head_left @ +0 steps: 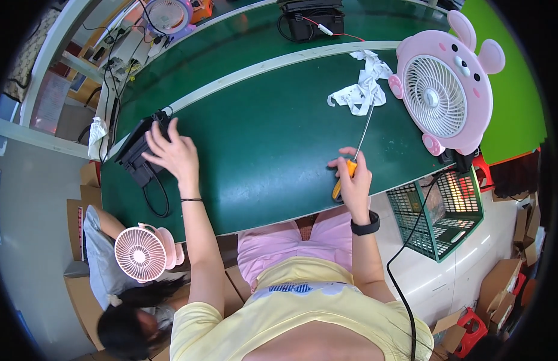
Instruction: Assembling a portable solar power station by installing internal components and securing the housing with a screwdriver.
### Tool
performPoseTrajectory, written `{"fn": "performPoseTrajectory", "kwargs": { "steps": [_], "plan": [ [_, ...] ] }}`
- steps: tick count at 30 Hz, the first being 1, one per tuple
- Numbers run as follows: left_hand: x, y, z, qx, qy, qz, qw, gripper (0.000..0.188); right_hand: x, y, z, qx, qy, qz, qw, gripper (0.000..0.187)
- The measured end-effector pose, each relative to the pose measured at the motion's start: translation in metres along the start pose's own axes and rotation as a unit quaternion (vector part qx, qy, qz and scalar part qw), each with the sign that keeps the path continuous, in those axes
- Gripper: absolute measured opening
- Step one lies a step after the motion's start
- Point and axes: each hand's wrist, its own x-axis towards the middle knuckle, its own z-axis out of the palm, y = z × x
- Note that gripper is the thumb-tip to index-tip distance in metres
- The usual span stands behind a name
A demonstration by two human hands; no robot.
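My right hand (355, 183) is closed around a screwdriver (345, 178) with a yellow and black handle. Its long metal shaft points away from me, and the tip ends by crumpled white paper (366, 87). At the left end of the green table, my left hand (178, 155) has its fingers spread beside a black boxy device (141, 150) with a looped black cable. Whether the fingertips touch the device I cannot tell. A pink animal-shaped fan (438, 90) with round ears and a white grille stands at the table's right end.
A small pink fan (139, 254) is off the table's near left corner, by a person (125, 328) with dark hair. A green plastic basket (438, 216) sits below the right edge, with a black cable (405, 246) passing it. Another black device (312, 21) lies at the far side.
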Motion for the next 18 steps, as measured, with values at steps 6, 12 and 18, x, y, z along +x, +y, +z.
{"fn": "performPoseTrajectory", "kwargs": {
  "steps": [6,12,18],
  "plan": [
    [0.004,0.089,0.018,-0.354,-0.079,0.146,0.921,0.045,0.000,0.000,-0.001,0.003,-0.050,0.010,0.999,0.017],
    [0.028,0.212,0.077,-0.467,-0.213,0.079,0.855,0.059,-0.001,0.003,-0.004,0.024,-0.069,0.007,0.997,0.015],
    [0.080,0.277,0.126,-0.389,-0.164,0.171,0.890,0.063,-0.006,0.004,-0.006,0.064,0.008,-0.032,0.997,0.008]
  ]
}}
